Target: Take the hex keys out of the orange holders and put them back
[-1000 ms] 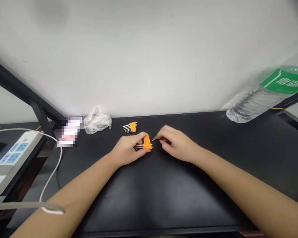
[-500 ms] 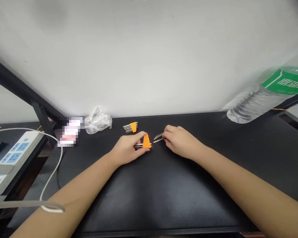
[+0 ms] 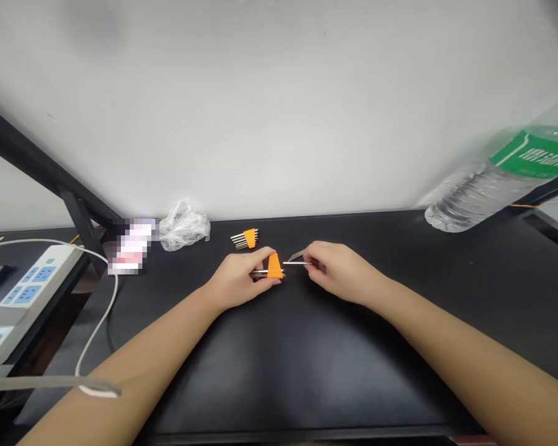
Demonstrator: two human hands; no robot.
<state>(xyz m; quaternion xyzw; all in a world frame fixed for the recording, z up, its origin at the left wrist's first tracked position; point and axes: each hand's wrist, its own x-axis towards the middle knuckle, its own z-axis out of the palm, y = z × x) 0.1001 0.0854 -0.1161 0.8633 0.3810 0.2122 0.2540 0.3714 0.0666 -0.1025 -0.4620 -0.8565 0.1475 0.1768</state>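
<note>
My left hand [image 3: 236, 280] grips an orange holder [image 3: 274, 265] with a silver hex key stuck through it, resting on the black table [image 3: 279, 359]. My right hand [image 3: 337, 271] pinches thin silver hex keys [image 3: 297, 259]; one of them points level at the holder's right face, its tip almost touching. A second orange holder filled with several hex keys [image 3: 245, 238] lies on the table just behind my left hand.
A crumpled clear plastic bag [image 3: 183, 227] lies at the back left by the wall. A clear water bottle with a green label [image 3: 497, 176] stands at the right. White power strips [image 3: 21, 291] and a white cable [image 3: 97, 322] sit on the left.
My right hand has turned the pinched hex key from a slant to level and brought its tip up to the orange holder. My left hand has stayed put.
</note>
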